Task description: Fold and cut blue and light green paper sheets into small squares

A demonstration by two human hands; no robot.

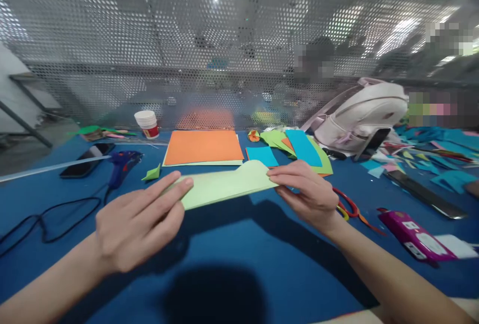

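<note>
A folded strip of pale green paper is held up between my two hands, just above the blue table. My left hand grips its left end, fingers laid over the front face and the thumb hidden. At the right end, my right hand pinches the paper between thumb and fingertips. The strip's upper edge bulges upward near the right hand. Red-handled scissors lie partly behind my right wrist. A small green paper scrap sits just beyond my left hand.
Orange sheets, blue paper and a glue gun with its cord lie beyond my hands. Paper cups stand at the back left. A pale backpack leans against the perforated metal screen. A purple packet lies at right.
</note>
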